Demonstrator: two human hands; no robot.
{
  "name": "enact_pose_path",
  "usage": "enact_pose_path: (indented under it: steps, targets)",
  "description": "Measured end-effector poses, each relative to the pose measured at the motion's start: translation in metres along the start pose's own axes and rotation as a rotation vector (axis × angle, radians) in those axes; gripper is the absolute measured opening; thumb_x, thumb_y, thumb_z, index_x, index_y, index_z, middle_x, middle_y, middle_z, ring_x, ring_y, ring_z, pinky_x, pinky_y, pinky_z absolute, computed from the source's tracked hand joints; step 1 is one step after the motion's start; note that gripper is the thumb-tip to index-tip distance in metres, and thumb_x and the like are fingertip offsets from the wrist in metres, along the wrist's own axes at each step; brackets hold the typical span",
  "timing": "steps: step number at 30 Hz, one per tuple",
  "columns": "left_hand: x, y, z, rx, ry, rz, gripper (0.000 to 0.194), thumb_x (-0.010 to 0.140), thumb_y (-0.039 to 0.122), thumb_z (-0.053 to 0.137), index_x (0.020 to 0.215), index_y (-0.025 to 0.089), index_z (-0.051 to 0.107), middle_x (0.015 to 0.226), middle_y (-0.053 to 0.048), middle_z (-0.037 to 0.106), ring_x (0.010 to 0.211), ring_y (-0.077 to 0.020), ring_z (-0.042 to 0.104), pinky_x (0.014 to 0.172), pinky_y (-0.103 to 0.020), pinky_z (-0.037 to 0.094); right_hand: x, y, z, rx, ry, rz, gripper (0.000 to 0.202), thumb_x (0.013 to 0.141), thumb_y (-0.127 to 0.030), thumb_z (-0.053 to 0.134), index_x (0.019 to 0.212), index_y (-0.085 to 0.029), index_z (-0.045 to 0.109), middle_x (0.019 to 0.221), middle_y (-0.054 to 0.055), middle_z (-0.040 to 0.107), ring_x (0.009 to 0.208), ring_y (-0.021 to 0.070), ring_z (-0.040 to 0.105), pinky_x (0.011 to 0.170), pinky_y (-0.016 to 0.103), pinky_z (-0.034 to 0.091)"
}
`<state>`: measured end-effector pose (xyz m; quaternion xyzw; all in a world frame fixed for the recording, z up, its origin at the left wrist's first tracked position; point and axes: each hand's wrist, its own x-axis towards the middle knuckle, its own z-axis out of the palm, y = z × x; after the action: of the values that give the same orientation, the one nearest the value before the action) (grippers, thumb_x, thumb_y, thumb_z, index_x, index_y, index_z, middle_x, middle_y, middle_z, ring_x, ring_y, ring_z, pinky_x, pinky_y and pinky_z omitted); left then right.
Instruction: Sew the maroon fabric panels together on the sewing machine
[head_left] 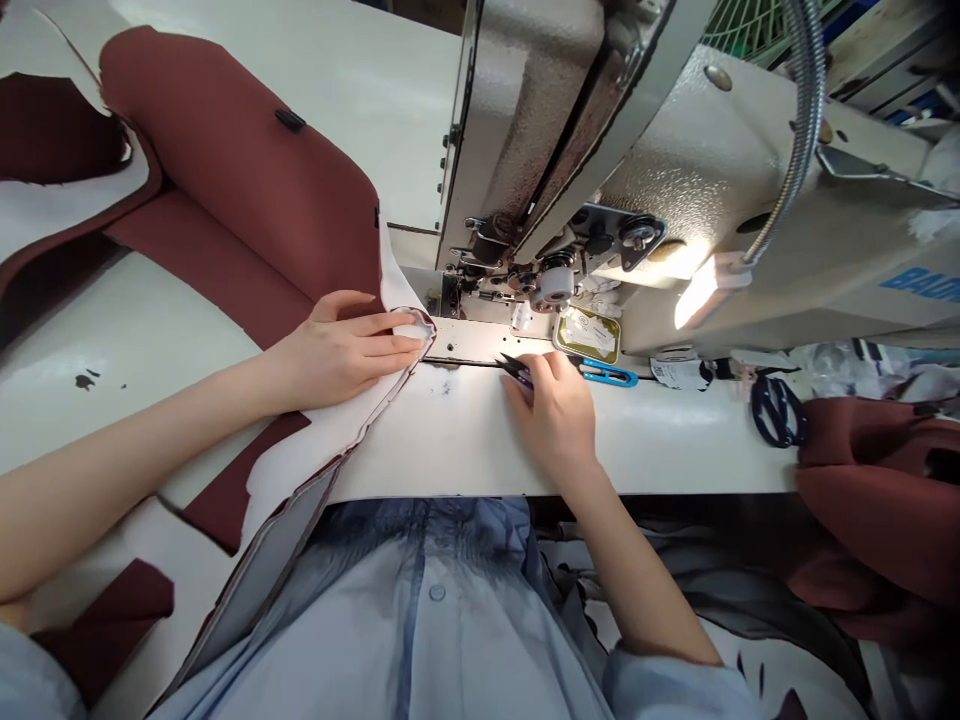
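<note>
Under my hands: one white sewing table (465,440), lit by the machine's lamp (705,290).
Count: two hands, one sewing machine (675,180), one blue thread snip (600,373), one pair of dark scissors (778,410).
Left hand (341,350): I see it flat, fingers together, pressing the maroon fabric piece (247,190) at its white-backed folded edge.
Right hand (555,405): fingers curled around a small dark-tipped tool (514,366); the grip itself is hidden from me.
Fabric place: from beyond the left hand, under it, down off the table's near edge.
Fabric axis: its piped edge runs diagonally, far end pointing at the machine's needle area.
Right of right hand: more maroon fabric (877,480), heaped, well apart.
</note>
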<state>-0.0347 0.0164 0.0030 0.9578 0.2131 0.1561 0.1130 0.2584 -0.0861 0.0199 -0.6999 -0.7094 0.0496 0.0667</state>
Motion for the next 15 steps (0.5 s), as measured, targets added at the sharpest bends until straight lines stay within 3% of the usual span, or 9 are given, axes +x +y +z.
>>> enact_pose_path:
  steps: [3, 6, 10, 15]
  targets:
    - [0.007, -0.005, -0.004, -0.032, -0.099, 0.042, 0.032, 0.101, 0.020, 0.044, 0.124, 0.034, 0.062, 0.131, 0.004, 0.069, 0.142, -0.0205, 0.048, 0.125, -0.045, 0.019, -0.020, 0.004, -0.002, -0.099, 0.111, 0.003, 0.026, 0.099, -0.035, 0.053, 0.114, -0.018, 0.067, 0.108, 0.014, 0.066, 0.103, 0.0301, 0.057, 0.090, 0.042, 0.038]
    - [0.015, -0.009, -0.009, -0.064, -0.134, 0.119, 0.028, 0.100, 0.022, 0.043, 0.115, 0.031, 0.064, 0.127, 0.002, 0.070, 0.142, -0.0229, 0.048, 0.123, -0.047, 0.022, -0.026, -0.016, 0.002, -0.093, 0.208, -0.093, 0.031, 0.101, -0.030, 0.052, 0.129, -0.020, 0.062, 0.121, 0.013, 0.066, 0.114, 0.0291, 0.055, 0.100, 0.044, 0.035]
    - [0.018, -0.009, -0.010, 0.004, -0.117, 0.158, 0.027, 0.098, 0.019, 0.044, 0.113, 0.028, 0.064, 0.125, 0.000, 0.071, 0.139, -0.0267, 0.050, 0.118, -0.049, 0.024, -0.009, -0.063, 0.019, 0.000, 0.116, -0.468, 0.032, 0.101, -0.018, 0.047, 0.130, -0.016, 0.060, 0.127, 0.012, 0.065, 0.114, 0.0235, 0.055, 0.097, 0.036, 0.043]
    - [0.011, -0.006, -0.003, -0.023, -0.063, 0.105, 0.031, 0.092, 0.013, 0.047, 0.113, 0.028, 0.065, 0.131, 0.000, 0.069, 0.139, -0.0253, 0.050, 0.115, -0.046, 0.025, 0.012, -0.093, 0.029, -0.056, 0.058, -0.474, 0.025, 0.102, -0.020, 0.045, 0.112, -0.011, 0.065, 0.121, 0.016, 0.067, 0.104, 0.0256, 0.057, 0.090, 0.038, 0.047]
